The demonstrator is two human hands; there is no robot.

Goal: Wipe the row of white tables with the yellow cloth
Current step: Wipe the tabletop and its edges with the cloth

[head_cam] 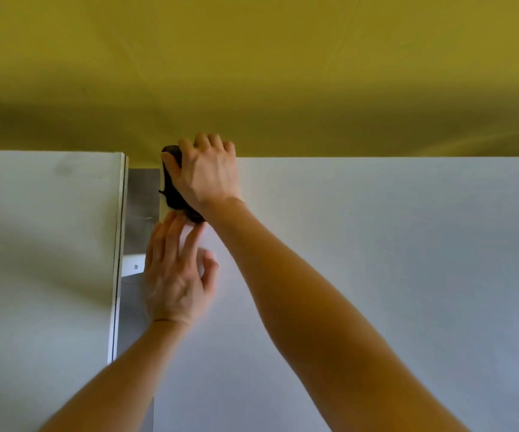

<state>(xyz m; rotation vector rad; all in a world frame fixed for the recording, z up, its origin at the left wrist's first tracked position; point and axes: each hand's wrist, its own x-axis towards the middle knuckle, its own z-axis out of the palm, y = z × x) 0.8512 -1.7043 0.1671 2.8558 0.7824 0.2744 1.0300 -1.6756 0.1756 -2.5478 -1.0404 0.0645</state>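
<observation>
Right hand [205,173]: grip curled over a crumpled cloth [172,185], thumb down its left side. The cloth reads dark, near black, and is soft and bunched. It sits at the far-left corner of the right surface [376,260], touching the edge.

Left hand [174,275]: grip spread, fingers straight and lying on the same surface near its left edge, fingertips just short of the cloth.

Both tops are flat, smooth, matte white slabs with square corners. The left surface [39,244] shows a thin edge with a dark seam line. The narrow gap [141,188] between them is grey and slightly glossy, crossed by a white bracket [133,266] with a screw. Behind is a plain yellow plane [252,73], faintly creased; cannot tell whether wall or floor.
</observation>
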